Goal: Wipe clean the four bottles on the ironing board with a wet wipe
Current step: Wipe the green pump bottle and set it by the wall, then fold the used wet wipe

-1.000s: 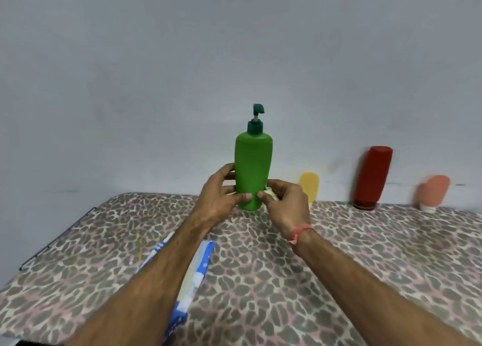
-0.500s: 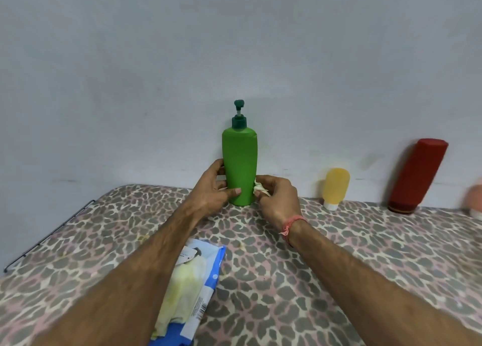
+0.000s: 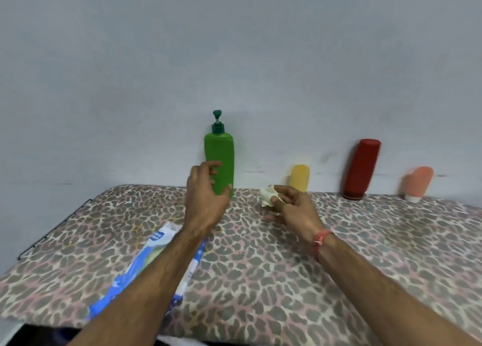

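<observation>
Green bottle standing, wipe in our right hand

Our left hand (image 3: pixel 206 199) hangs open just before the green bottle (image 3: pixel 220 160) on the ironing board (image 3: pixel 260 267); our right hand (image 3: pixel 292 207) pinches the crumpled wipe (image 3: pixel 267 195) beside it.

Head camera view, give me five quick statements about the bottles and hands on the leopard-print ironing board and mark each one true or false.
1. The tall green plastic pump bottle stands upright on the board. True.
2. The right hand pinches a crumpled white wet wipe. True.
3. The dark red plastic bottle lies flat. False: it leans against the wall.
4. The left hand holds the wipe. False: it is open and empty beside the green bottle.
5. The small yellow plastic bottle sits between the green and red bottles. True.
</observation>
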